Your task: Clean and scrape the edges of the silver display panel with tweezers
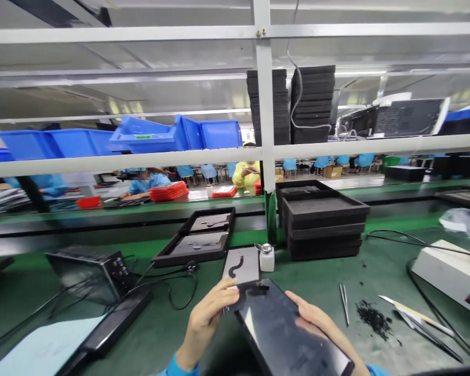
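A dark, glossy screen panel (pixel 285 334) is held tilted over the bench in front of me. My left hand (pixel 207 316) is closed at its upper left corner, where a small black strip (pixel 254 290) lies along the top edge. Along the panel's right edge my right hand (pixel 313 318) grips it, thumb side up, with the other fingers partly hidden. Just beyond the panel lies a grey plate (pixel 248 258) with a curved black ribbon cable (pixel 236 267) on it. A white bottle with a metal cap (pixel 267 258) stands beside that plate.
Stacked black trays (pixel 325 224) stand behind, with a black tray (pixel 194 237) of grey plates to their left. Tweezers (pixel 344 304), black scraps (pixel 374 318) and a yellow knife (pixel 419 315) lie right, near a white box (pixel 450 277). Left sits a propped-up monitor (pixel 90 274) with cables.
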`<state>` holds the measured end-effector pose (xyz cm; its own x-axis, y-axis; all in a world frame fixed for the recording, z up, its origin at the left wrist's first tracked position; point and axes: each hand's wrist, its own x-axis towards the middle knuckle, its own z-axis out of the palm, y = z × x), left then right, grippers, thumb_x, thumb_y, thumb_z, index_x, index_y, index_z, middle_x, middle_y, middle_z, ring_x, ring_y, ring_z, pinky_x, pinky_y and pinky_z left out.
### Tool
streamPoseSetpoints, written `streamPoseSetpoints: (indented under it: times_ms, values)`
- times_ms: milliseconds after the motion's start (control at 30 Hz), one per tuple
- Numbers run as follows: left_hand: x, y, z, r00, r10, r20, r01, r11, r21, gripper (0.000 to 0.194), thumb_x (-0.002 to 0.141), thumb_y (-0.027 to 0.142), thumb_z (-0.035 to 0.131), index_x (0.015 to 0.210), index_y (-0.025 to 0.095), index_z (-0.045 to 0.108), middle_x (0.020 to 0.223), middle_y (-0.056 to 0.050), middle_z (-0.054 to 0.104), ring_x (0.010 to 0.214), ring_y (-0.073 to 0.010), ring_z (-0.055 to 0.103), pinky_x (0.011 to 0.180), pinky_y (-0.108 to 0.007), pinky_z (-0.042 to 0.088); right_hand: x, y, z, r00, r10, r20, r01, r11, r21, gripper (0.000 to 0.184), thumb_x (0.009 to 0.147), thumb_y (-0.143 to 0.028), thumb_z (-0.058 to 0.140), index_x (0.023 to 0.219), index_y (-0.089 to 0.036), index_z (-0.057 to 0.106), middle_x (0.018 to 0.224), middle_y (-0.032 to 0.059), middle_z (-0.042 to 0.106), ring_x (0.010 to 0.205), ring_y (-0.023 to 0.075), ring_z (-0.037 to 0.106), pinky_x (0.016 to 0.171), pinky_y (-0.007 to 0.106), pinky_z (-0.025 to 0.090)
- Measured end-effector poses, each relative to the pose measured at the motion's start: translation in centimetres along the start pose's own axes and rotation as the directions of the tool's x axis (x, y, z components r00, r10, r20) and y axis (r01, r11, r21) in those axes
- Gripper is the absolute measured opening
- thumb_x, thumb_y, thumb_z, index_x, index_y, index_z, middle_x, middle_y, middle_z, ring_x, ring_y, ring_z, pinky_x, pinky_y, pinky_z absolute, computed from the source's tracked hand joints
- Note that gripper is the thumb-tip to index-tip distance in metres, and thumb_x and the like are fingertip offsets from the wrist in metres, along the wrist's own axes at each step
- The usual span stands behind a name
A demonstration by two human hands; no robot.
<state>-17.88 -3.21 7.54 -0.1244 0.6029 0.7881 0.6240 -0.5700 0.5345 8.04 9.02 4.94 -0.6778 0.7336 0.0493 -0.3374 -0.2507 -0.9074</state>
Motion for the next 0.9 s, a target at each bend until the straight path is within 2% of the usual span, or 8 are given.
streamPoseSetpoints:
  times_ms: [67, 167, 233, 333, 433, 533, 667, 900]
  values:
    - [1.0, -0.4, 1.5, 0.999, 0.019, 0.038, -0.019, 1.0, 0.015, 0.028, 0.094, 0.044, 0.057, 0.094, 0.028, 0.08, 0.104, -0.009, 0.076, 0.121, -0.0317, 0.062, 0.111, -0.053, 0.041, -1.7, 0.1, -0.7, 0.999, -0.027, -0.019, 0.027, 0.999, 0.036, 0.063, 0.059, -0.053, 0.087, 0.112, -0.021, 0.074, 0.114, 0.0133, 0.073, 0.114, 0.034, 0.065, 0.104, 0.045, 0.045]
    - [0.8, -0.6, 4.7, 0.96, -0.27, -0.069, 0.263, 0.96, -0.094, 0.038, 0.089, 0.055, 0.06, 0.114, 0.03, 0.074, 0.132, -0.008, 0.064, 0.137, -0.0311, 0.046, 0.113, -0.048, 0.04, -4.3, 0.8, -1.0, 0.989, -0.088, -0.116, 0.101, 0.988, 0.114, 0.062, 0.068, -0.047, 0.083, 0.122, -0.02, 0.068, 0.12, 0.0136, 0.071, 0.116, 0.033, 0.064, 0.105, 0.046, 0.044]
    - [-0.5, -0.5, 7.1, 0.812, -0.577, -0.086, 0.527, 0.789, -0.314, 0.061, 0.076, 0.067, 0.069, 0.123, 0.028, 0.069, 0.136, -0.009, 0.062, 0.132, -0.031, 0.052, 0.108, -0.043, 0.045, -5.6, 1.5, -1.3, 0.957, -0.14, -0.256, 0.175, 0.977, 0.12, 0.061, 0.066, -0.047, 0.085, 0.12, -0.023, 0.069, 0.125, 0.0112, 0.069, 0.12, 0.0314, 0.061, 0.106, 0.044, 0.044]
    - [-3.1, 0.5, 10.1, 0.554, -0.821, 0.136, 0.729, 0.4, -0.555, 0.077, 0.062, 0.073, 0.077, 0.117, 0.019, 0.071, 0.117, -0.014, 0.072, 0.103, -0.028, 0.069, 0.086, -0.034, 0.056, -6.9, 2.5, -2.2, 0.901, -0.123, -0.415, 0.192, 0.973, 0.127, 0.061, 0.061, -0.049, 0.089, 0.115, -0.027, 0.071, 0.126, 0.0081, 0.069, 0.124, 0.0307, 0.059, 0.106, 0.042, 0.045]
    - [-5.2, 2.2, 11.9, 0.459, -0.822, 0.337, 0.784, 0.197, -0.588, 0.073, 0.067, 0.073, 0.073, 0.111, 0.014, 0.073, 0.102, -0.016, 0.075, 0.079, -0.0233, 0.072, 0.065, -0.028, 0.055, -7.8, 2.9, -2.9, 0.878, -0.074, -0.474, 0.169, 0.972, 0.16, 0.061, 0.061, -0.047, 0.09, 0.116, -0.028, 0.071, 0.127, 0.0069, 0.069, 0.124, 0.0318, 0.059, 0.103, 0.043, 0.047]
    - [-6.0, 3.9, 12.4, 0.434, -0.8, 0.414, 0.8, 0.131, -0.585, 0.066, 0.069, 0.064, 0.078, 0.114, 0.016, 0.072, 0.104, -0.015, 0.075, 0.085, -0.0241, 0.072, 0.068, -0.027, 0.054, -8.3, 2.8, -3.1, 0.865, -0.044, -0.499, 0.159, 0.969, 0.191, 0.059, 0.06, -0.044, 0.09, 0.114, -0.029, 0.072, 0.127, 0.0056, 0.069, 0.123, 0.031, 0.059, 0.104, 0.043, 0.047]
    - [-6.1, 5.0, 12.4, 0.498, -0.733, 0.463, 0.76, 0.112, -0.64, 0.061, 0.066, 0.043, 0.087, 0.119, 0.019, 0.068, 0.113, -0.012, 0.073, 0.103, -0.028, 0.069, 0.086, -0.031, 0.052, -8.5, 2.7, -3.3, 0.861, 0.029, -0.507, 0.095, 0.971, 0.218, 0.063, 0.059, -0.046, 0.091, 0.117, -0.03, 0.071, 0.124, 0.0055, 0.07, 0.123, 0.031, 0.059, 0.107, 0.044, 0.045]
    - [-5.9, 5.7, 12.3, 0.513, -0.723, 0.463, 0.761, 0.134, -0.634, 0.06, 0.067, 0.037, 0.087, 0.12, 0.018, 0.064, 0.102, -0.013, 0.075, 0.102, -0.0313, 0.069, 0.087, -0.037, 0.052, -8.3, 3.6, -5.6, 0.864, 0.109, -0.491, 0.008, 0.973, 0.23, 0.056, 0.063, -0.051, 0.087, 0.113, -0.03, 0.073, 0.13, 0.0012, 0.067, 0.134, 0.0264, 0.05, 0.113, 0.04, 0.041]
